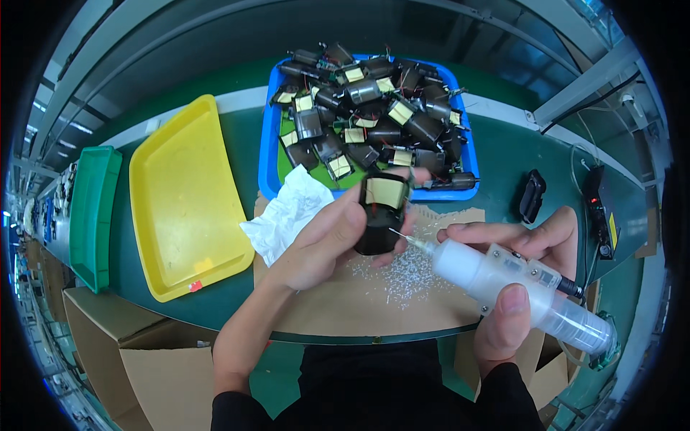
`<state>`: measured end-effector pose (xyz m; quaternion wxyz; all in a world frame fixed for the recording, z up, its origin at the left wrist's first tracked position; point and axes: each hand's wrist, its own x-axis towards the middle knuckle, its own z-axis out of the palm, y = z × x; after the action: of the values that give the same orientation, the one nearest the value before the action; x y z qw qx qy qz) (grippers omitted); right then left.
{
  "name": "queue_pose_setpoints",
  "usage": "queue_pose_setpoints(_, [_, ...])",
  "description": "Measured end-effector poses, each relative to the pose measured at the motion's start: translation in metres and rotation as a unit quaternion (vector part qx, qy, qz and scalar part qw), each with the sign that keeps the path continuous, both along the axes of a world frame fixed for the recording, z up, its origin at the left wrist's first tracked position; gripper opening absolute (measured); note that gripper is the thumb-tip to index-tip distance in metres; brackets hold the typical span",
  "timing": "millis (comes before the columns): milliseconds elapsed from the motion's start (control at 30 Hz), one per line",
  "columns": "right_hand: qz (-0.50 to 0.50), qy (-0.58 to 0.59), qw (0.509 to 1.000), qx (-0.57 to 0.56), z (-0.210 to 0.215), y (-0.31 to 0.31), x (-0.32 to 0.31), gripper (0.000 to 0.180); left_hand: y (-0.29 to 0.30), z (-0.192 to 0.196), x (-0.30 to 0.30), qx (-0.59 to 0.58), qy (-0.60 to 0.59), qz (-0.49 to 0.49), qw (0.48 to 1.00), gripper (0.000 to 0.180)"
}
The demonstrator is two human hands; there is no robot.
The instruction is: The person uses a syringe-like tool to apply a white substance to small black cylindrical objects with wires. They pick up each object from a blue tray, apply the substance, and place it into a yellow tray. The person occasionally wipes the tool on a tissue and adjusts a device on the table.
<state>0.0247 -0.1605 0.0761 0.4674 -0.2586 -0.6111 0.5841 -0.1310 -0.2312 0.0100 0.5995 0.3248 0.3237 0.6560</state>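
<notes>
My left hand [323, 241] is wrapped round a dark, glossy cylindrical part [379, 228] with a cream-yellow pad on its upper end. In my right hand [550, 241] lies a white syringe-shaped glue dispenser [463, 267], with a clear barrel at its rear and a cable. Its thin needle [397, 233] points left and reaches the lower side of the dark part; I cannot tell whether the tip touches it. Small white bits [410, 276] are scattered on a cardboard sheet [330, 309] under both hands.
Behind my hands stands a blue bin [269, 154] heaped with similar dark parts [359, 91]. A crumpled white paper [291, 212], a yellow tray [183, 215] and a green tray [93, 223] are to the left. On the right are a black case [532, 196] and a black box with cables [596, 208].
</notes>
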Motion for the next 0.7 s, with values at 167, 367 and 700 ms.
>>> queue_pose_setpoints(167, [0.031, -0.008, 0.999, -0.004, -0.005, 0.0, 0.001, 0.057, -0.005, -0.008, 0.002, 0.016, -0.075, 0.006, 0.997, 0.068])
queue_pose_setpoints(367, [0.07, 0.03, 0.997, 0.02, -0.01, 0.003, 0.003, 0.052, -0.007, -0.016, -0.008, 0.06, -0.025, -0.041, 0.997, 0.066])
queue_pose_setpoints(700, [0.036, 0.007, 0.999, 0.008, -0.012, -0.002, 0.002, 0.054, -0.005, -0.025, -0.008, 0.071, -0.033, -0.054, 0.995, 0.059])
